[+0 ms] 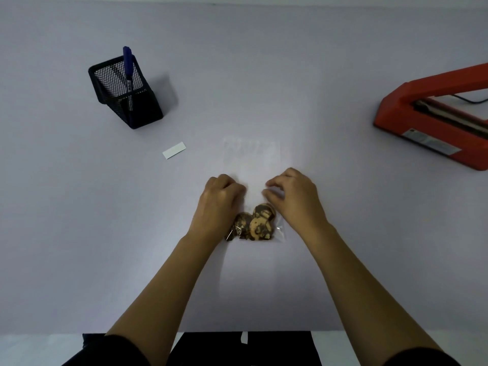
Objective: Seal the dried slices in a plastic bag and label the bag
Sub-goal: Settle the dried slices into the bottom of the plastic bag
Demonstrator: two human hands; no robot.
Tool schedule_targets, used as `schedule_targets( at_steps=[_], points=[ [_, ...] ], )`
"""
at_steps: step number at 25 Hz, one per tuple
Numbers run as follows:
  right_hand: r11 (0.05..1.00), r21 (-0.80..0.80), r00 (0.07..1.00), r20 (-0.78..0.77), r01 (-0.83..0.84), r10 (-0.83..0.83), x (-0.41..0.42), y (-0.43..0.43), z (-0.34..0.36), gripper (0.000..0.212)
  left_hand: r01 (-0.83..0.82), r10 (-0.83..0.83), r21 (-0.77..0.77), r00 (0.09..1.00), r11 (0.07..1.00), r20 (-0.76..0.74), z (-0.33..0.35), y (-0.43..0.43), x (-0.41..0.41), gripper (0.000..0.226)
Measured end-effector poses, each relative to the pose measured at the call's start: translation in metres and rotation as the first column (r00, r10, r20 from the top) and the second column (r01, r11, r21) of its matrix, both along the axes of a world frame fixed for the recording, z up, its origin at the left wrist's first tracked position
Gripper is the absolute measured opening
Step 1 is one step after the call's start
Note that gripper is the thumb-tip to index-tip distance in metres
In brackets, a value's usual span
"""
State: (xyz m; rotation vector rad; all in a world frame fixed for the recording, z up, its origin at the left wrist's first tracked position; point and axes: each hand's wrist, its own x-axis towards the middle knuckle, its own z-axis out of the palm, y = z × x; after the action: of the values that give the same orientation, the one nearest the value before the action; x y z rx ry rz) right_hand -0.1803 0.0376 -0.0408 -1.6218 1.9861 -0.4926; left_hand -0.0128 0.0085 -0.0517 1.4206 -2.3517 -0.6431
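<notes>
Fingers first: my left fingers (232, 184) are curled down over the left edge of the plastic bag (252, 159), with the tips tucked under, so I cannot tell whether they pinch the film or only press it. My right fingers (274, 182) are curled too, and thumb and forefinger seem to nip the film at the right edge.

Under both sets of fingers lies the counter (264, 75), pale and smooth. Well off to the right of my right fingers, and farther out, sits the red heat sealer (435, 120) with its arm raised.

The bag lies flat between and beyond my fingers, its long axis running straight away from me. The empty end, which I take for the mouth, points away past my fingertips, and the loaded end points back toward my wrists. I judge it very light, limp and slick, so it will slide or fold unless I hold both side edges just above the load and keep the film taut.

Far out to the left of my left fingers stands the mesh pen holder (126, 93), with a blue marker (128, 70) upright in it.

The dried slices (254, 224) sit bunched at the bag's near end, behind my fingers and between my wrists. They look brittle, so I would not squeeze them.

The label (174, 150), a small white strip, lies beyond my left fingers and to their left, apart from the bag.
</notes>
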Motion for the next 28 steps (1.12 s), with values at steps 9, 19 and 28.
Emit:
schedule_targets(
  at_steps=[9,19,28],
  points=[
    [0.985,0.074,0.987,0.039,-0.159,0.156,0.0,-0.016,0.007,0.029,0.139,-0.149,0.145,0.987,0.98,0.065,0.005,-0.027,0.005,0.024],
    [0.936,0.277,0.968,-0.064,-0.218,0.244,-0.012,-0.051,0.017,0.089,0.184,-0.282,0.333,0.919,0.925,0.275,0.021,-0.072,-0.004,0.098],
    [0.983,0.048,0.983,-0.028,-0.178,0.18,-0.001,-0.021,0.01,0.041,0.133,-0.158,0.186,0.98,0.973,0.125,0.012,-0.044,0.006,0.06]
  ],
)
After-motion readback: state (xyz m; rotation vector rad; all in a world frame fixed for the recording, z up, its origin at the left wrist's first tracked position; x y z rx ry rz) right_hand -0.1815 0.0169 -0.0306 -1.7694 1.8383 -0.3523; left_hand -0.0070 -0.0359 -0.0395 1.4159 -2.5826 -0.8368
